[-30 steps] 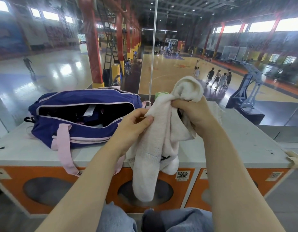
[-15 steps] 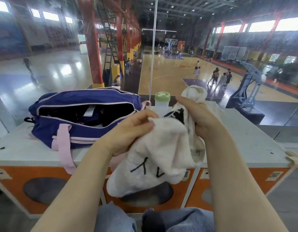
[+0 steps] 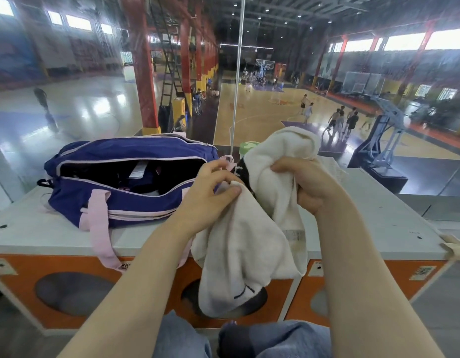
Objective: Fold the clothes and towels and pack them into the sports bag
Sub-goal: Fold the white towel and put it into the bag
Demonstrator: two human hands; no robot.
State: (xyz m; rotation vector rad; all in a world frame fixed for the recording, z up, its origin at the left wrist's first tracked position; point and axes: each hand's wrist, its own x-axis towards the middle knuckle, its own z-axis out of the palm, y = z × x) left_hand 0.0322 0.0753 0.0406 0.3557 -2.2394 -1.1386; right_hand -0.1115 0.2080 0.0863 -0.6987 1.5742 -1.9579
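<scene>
1. Leftmost, the purple sports bag (image 3: pixel 125 182) sits on the white bench (image 3: pixel 378 223), its top zip wide open toward me, I judge so that folded pieces can drop straight in. Dark items and a white tag already show inside; its pink strap (image 3: pixel 101 236) hangs over the bench's front edge.
2. Next, my left hand (image 3: pixel 210 197) is raised just right of the bag's opening, thumb and fingers pinching an edge of the white towel (image 3: pixel 249 249). That pinch looks meant to find a corner or hem, so the cloth can be spread before folding.
3. Between both hands the towel is bunched and unfolded, held up off the bench, with most of it dangling in front of the orange cabinet face (image 3: pixel 151 285). Black markings show on it near my left fingers and near its lower end.
4. My right hand (image 3: pixel 309 184) is curled round a thick gather of the towel, a fold of which rises above the fist; it bears the weight while the left searches.
5. Behind the towel, a green cap (image 3: pixel 248 146) peeks out; I cannot tell what it belongs to.
6. I judge folding has barely begun; this towel is not packed yet.
</scene>
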